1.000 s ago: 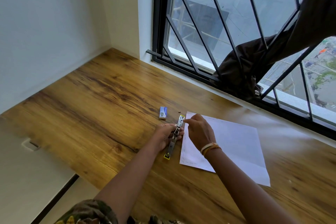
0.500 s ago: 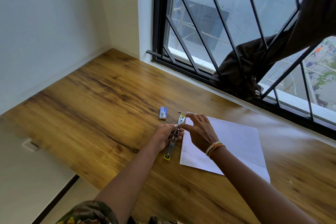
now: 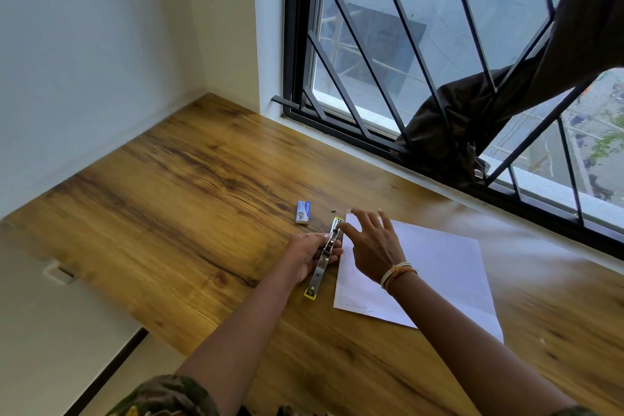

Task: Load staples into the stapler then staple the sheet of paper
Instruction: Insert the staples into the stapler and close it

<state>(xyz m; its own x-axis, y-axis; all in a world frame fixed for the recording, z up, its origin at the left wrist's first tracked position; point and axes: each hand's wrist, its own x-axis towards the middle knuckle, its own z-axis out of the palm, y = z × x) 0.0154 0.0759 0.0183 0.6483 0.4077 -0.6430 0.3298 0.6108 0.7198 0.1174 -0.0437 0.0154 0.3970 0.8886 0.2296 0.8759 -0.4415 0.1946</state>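
Note:
A slim metal stapler (image 3: pixel 323 262) with yellow ends lies swung wide along the wooden desk (image 3: pixel 202 186), its length pointing away from me. My left hand (image 3: pixel 305 255) grips its middle from the left. My right hand (image 3: pixel 373 246) hovers just right of the stapler's far end with fingers spread, the thumb tip close to the stapler head; I see nothing held in it. A white sheet of paper (image 3: pixel 435 277) lies flat to the right, partly under my right hand and forearm. A small blue staple box (image 3: pixel 303 212) rests on the desk beyond my left hand.
A tiny dark scrap (image 3: pixel 333 211) lies between the box and the paper. A barred window (image 3: pixel 439 61) runs along the desk's far edge, with dark cloth (image 3: pixel 445 132) draped through the bars. White walls close the left corner. The desk's near left edge drops off.
My right hand has opened from a pinch at the stapler's far end to spread fingers and drifted slightly right. The left hand and stapler have stayed put.

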